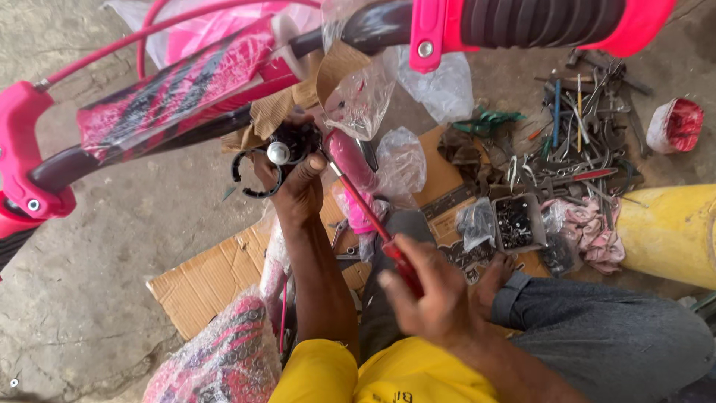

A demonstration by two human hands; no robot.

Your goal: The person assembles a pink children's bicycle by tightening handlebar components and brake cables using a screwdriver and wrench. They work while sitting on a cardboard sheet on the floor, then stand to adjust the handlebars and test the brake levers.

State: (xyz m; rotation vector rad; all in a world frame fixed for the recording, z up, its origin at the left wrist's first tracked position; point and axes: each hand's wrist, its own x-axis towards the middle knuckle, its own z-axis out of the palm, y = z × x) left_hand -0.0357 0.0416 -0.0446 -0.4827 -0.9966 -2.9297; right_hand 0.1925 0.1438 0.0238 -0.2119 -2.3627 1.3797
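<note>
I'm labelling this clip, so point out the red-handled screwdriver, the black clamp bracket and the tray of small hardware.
red-handled screwdriver (pixel 363 207), head view, on its shaft.
black clamp bracket (pixel 252 173), head view, on its open ring.
tray of small hardware (pixel 516 222), head view, on its contents' edge.

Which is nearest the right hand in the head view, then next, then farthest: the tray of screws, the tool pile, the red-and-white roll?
From the right hand, which grips the red screwdriver:
1. Tray of screws, just up and to the right on the cardboard.
2. Tool pile, beyond the tray, on the floor.
3. Red-and-white roll, far right, past the pile.
</note>
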